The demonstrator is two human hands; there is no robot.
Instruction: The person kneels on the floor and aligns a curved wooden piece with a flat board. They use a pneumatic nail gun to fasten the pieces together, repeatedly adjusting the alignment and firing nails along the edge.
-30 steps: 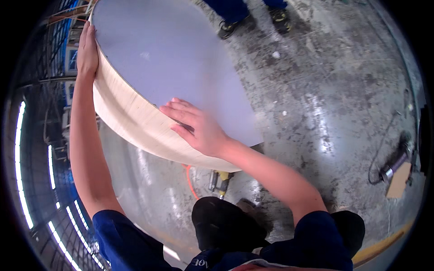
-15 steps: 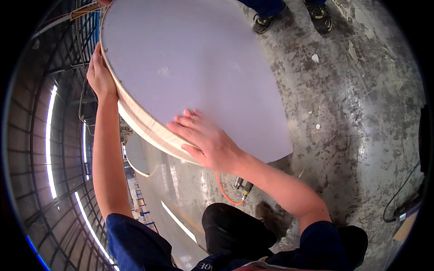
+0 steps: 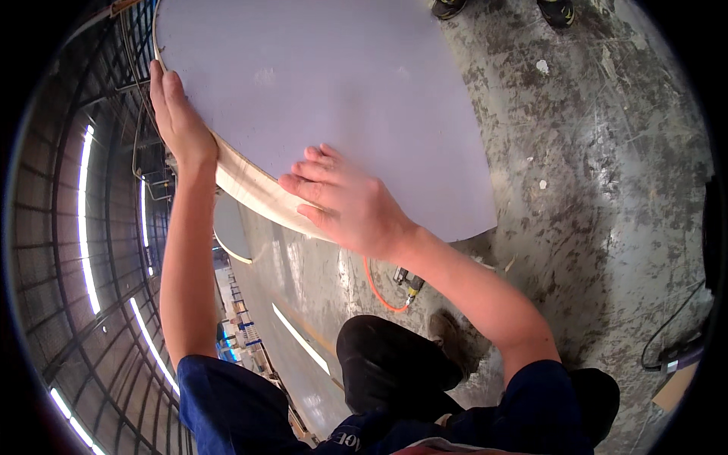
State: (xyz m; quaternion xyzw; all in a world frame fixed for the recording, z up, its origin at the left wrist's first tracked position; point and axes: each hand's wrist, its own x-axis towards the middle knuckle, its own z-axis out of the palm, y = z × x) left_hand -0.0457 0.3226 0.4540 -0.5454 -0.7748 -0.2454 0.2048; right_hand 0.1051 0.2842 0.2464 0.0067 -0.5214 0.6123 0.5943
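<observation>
A large, light lavender-grey panel (image 3: 326,76) with a curved side fills the upper middle of the view. Pale wooden edging (image 3: 262,199) runs along that curve. Against the edging at the upper left lies my left hand (image 3: 183,125), palm inward, fingers stretched out along the rim. My right hand (image 3: 360,201) is spread over the panel's near border, its fingers on the flat face and its thumb by the edging. Neither hand wraps round anything I can see. The panel's far end runs out of view.
Below the panel, a nail-gun-like tool (image 3: 410,285) with an orange hose (image 3: 377,290) lies on the worn concrete floor (image 3: 576,220). Another person's shoes (image 3: 557,13) are at the top. A second curved panel (image 3: 230,227) stands behind my left forearm. A black cable (image 3: 658,337) hangs at the right.
The panel has shifted up in view, and the other person's shoes show less. My left hand now lies flatter along the rim; my right hand sits slightly higher, still spread on the panel.
</observation>
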